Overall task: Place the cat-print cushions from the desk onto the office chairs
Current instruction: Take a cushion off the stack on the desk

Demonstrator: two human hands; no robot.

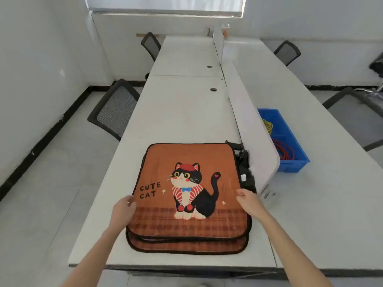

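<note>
A stack of orange cat-print cushions [190, 189] lies on the near end of the white desk [178, 112], the top one showing a black-and-white cat and the words CUTE CAT. My left hand [123, 210] grips the top cushion's left edge. My right hand [248, 201] grips its right edge, thumb on top. The top cushion's near edge sits slightly above the ones beneath. Black mesh office chairs stand along the desk's left side, one near [116, 109] and one far [150, 45].
A white divider panel [248, 125] runs along the desk's right side, with black straps [245, 166] beside the cushions. A blue bin [284, 139] with cables sits on the neighbouring desk. More chairs [287, 51] stand on the right.
</note>
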